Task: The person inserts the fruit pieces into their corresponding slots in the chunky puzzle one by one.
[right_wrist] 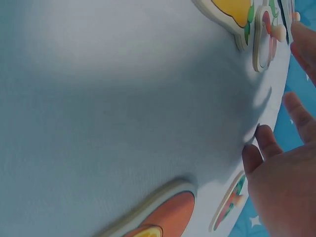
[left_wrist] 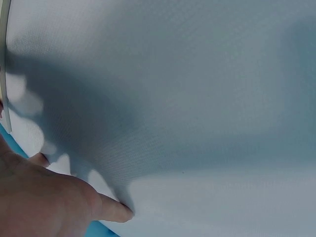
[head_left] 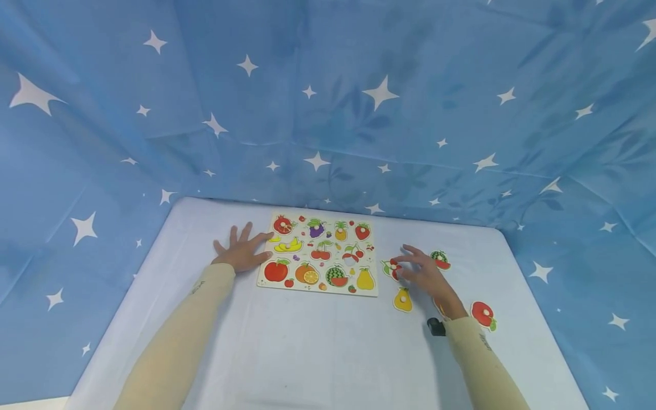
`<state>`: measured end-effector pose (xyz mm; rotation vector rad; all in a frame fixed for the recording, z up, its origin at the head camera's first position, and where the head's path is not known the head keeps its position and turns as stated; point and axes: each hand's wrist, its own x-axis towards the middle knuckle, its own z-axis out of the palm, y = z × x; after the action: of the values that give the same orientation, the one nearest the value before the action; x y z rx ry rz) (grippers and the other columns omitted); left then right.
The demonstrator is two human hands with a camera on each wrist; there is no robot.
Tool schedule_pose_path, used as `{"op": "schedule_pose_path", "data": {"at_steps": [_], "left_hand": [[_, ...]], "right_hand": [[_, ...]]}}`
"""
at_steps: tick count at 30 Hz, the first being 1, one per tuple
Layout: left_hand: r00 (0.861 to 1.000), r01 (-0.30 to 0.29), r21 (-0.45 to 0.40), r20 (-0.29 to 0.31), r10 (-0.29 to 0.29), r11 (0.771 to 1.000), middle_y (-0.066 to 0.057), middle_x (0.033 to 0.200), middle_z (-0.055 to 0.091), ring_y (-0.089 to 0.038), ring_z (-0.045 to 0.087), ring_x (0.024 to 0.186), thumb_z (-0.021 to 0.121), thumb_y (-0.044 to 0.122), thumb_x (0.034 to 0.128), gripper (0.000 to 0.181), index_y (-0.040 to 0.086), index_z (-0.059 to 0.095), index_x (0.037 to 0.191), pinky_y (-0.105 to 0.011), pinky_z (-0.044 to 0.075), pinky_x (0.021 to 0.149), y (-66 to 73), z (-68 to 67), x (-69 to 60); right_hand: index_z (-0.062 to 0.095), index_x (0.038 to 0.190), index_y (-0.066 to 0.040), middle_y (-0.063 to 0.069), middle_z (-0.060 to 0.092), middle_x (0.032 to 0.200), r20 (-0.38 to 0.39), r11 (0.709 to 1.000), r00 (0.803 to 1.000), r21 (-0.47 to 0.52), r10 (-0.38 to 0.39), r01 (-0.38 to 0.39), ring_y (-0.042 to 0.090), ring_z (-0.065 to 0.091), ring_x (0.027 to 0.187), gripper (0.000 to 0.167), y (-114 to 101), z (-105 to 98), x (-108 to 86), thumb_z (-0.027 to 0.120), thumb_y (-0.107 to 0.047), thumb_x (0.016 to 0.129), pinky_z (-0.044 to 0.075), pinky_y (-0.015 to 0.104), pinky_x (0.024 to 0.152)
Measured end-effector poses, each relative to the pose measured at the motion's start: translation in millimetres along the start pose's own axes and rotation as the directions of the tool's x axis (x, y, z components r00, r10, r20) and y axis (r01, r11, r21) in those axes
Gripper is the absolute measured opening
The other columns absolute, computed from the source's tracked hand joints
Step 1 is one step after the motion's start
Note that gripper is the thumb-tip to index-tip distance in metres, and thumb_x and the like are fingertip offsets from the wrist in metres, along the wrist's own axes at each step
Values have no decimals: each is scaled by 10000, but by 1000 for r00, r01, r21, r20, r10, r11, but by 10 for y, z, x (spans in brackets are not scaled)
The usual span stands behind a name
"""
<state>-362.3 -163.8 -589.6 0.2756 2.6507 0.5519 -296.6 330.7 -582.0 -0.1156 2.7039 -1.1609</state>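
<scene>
A fruit puzzle board (head_left: 302, 289) lies toward the back of the table. My left hand (head_left: 240, 251) rests at its left side, fingers spread, thumb and a finger touching the edge; in the left wrist view this hand (left_wrist: 54, 200) grips nothing. My right hand (head_left: 422, 273) hovers over a cherry piece (head_left: 388, 267) right of the board. In the right wrist view its fingers (right_wrist: 292, 103) are spread near that piece's knob (right_wrist: 279, 32), with a small gap. Knobbed pomegranate (head_left: 282, 224), grape (head_left: 316, 229), pineapple (head_left: 340, 230) and strawberry (head_left: 362, 231) pieces sit along the board's top row.
Loose pieces lie around my right hand: a pear (head_left: 402, 300), a watermelon (head_left: 440, 260), an apple (head_left: 482, 314) and an orange (right_wrist: 173, 212) partly under the wrist. A black camera (head_left: 436, 327) is on that wrist. Blue star-patterned cloth (head_left: 348, 131) hangs behind the table.
</scene>
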Motion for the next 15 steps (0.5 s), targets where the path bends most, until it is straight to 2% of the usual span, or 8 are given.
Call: {"op": "schedule_pose_path", "data": {"at_steps": [3, 6, 10, 15], "left_hand": [[1000, 1, -6, -1, -1, 1000, -238, 1769, -57, -581, -161, 1560, 576, 518, 1067, 685, 308, 359, 1682, -904, -73, 1067, 13, -1, -10], [1000, 6, -6, 1, -6, 1000, -233, 1771, -58, -574, -162, 1563, 578, 516, 1067, 686, 314, 357, 1684, -900, -71, 1072, 19, 7, -13], [1000, 10, 0, -4, -10, 1000, -235, 1771, -52, -575, -153, 1564, 582, 515, 1063, 690, 312, 359, 1683, -902, -62, 1073, 20, 6, -13], [1000, 15, 9, -6, -15, 1000, -235, 1771, -47, -575, -144, 1565, 581, 511, 1063, 689, 312, 357, 1683, -902, -54, 1075, 16, 0, -15]], "right_hand": [[784, 1213, 3, 299, 413, 1628, -33, 998, 998, -39, -54, 53, 557, 260, 1533, 233, 42, 41, 21, 756, -16, 983, 209, 776, 1177], [802, 1164, 5, 313, 472, 1580, -78, 988, 992, -130, -97, 86, 572, 317, 1498, 205, 71, 89, 35, 769, 4, 962, 210, 767, 1181], [810, 1152, -30, 278, 489, 1581, -118, 978, 992, -206, -53, 27, 578, 318, 1476, 192, 59, 144, 51, 776, -34, 963, 172, 790, 1164], [811, 1109, -40, 255, 495, 1582, -154, 974, 988, -228, -26, -10, 584, 304, 1465, 150, 29, 197, 89, 781, -51, 963, 153, 809, 1141]]}}
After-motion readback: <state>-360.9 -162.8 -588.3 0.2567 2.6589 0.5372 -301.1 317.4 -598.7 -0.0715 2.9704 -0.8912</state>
